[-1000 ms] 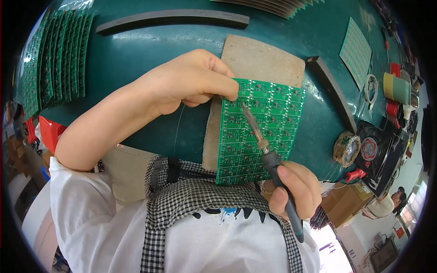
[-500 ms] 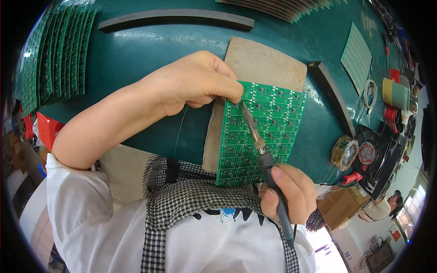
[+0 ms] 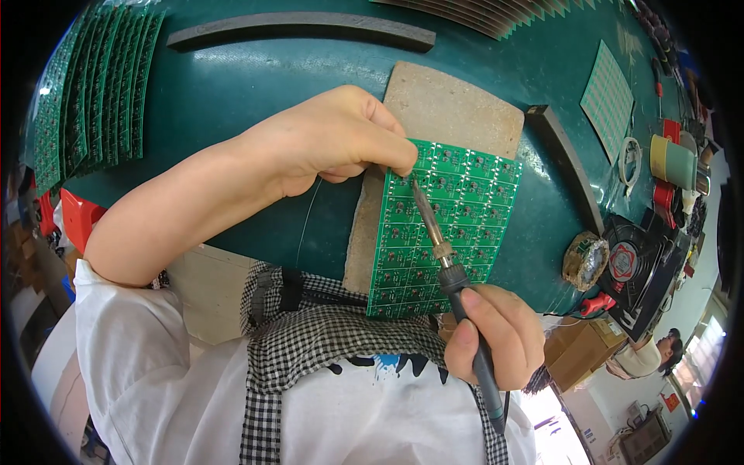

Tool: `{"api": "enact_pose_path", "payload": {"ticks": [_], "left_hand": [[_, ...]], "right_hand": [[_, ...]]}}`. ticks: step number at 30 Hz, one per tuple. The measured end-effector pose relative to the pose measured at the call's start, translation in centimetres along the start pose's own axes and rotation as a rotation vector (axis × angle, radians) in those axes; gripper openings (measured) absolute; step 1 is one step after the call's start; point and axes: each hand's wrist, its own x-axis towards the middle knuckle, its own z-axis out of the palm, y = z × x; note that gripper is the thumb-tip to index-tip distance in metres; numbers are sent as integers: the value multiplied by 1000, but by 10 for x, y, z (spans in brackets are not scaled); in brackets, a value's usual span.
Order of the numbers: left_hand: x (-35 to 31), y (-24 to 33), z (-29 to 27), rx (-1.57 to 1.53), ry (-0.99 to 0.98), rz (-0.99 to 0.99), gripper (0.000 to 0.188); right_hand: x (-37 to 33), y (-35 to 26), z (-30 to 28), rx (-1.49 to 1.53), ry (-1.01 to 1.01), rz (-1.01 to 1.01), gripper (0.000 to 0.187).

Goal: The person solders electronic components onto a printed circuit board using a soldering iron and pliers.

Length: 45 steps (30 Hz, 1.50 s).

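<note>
My right hand (image 3: 500,337) grips a soldering iron (image 3: 459,298) by its dark handle. Its metal tip meets the upper left part of a green circuit board panel (image 3: 446,232), close to my left fingertips. The panel carries rows of small repeated circuits and lies on a worn tan board (image 3: 457,105). My left hand (image 3: 349,139) is pinched closed at the panel's upper left corner. Below it hangs a thin solder wire (image 3: 311,205) that runs up into the hand; the end between the fingers is hidden.
Green panels (image 3: 93,93) stand in a row at the left, and more panels (image 3: 480,15) at the far edge. Dark bars (image 3: 302,31) lie behind and to the right. A tape roll (image 3: 587,260), a black fan (image 3: 626,260) and a single panel (image 3: 607,101) are at the right.
My right hand and the iron's handle have shifted very slightly to the right and down, the tip staying near my left fingers. My left hand is almost unmoved.
</note>
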Motion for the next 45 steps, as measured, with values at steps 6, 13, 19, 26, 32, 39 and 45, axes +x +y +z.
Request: {"api": "enact_pose_path", "payload": {"ticks": [6,13,19,26,32,39,45], "left_hand": [[0,0,0,-1,2,1,8],[0,0,1,7,5,0,8],[0,-2,0,13,2,-1,8],[-1,-1,1,12,2,0,8],[-1,-1,1,-2,-4,0,8],[-1,-2,0,0,3,-4,7],[1,-2,-1,-7,8,-7,7]], "right_hand": [[1,-2,1,-13,3,11,14],[1,0,0,17,17,19,16],[0,1,-3,31,29,-45,17],[2,-1,-9,-5,-130,-16,17],[4,-2,-4,0,-122,1,16],[9,1,-9,19,-121,30,16],[13,2,-10,2,-126,26,18]]}}
